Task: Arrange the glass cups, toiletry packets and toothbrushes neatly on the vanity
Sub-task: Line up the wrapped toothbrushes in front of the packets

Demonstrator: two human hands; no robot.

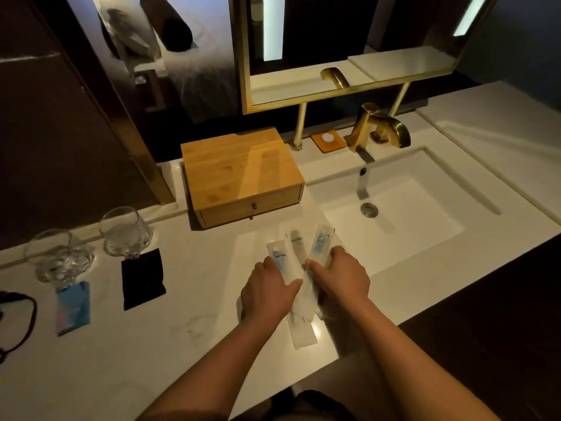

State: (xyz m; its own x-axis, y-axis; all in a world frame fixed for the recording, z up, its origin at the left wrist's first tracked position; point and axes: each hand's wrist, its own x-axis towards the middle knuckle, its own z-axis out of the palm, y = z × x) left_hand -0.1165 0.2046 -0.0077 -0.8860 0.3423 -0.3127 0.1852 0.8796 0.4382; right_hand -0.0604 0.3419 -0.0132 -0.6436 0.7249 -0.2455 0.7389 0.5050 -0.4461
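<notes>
Three wrapped toothbrushes fan out on the white vanity [182, 344] in front of the wooden box. My left hand [267, 291] presses on the left toothbrush packet [277, 253]. My right hand [341, 278] grips the right toothbrush packet [320, 240], which is tilted. The middle toothbrush packet [297, 241] runs between my hands, and its lower end [303, 332] shows below them. Two glass cups stand at the left: one [126, 232] beside a black packet [142, 279], the other [57, 256] above a blue packet [73, 308].
A wooden drawer box [239, 174] stands behind the toothbrushes. The sink basin [394, 214] with a gold faucet [379, 126] lies to the right. A small orange coaster [328, 139] sits by the mirror post. A black cable [18, 317] loops at the far left edge.
</notes>
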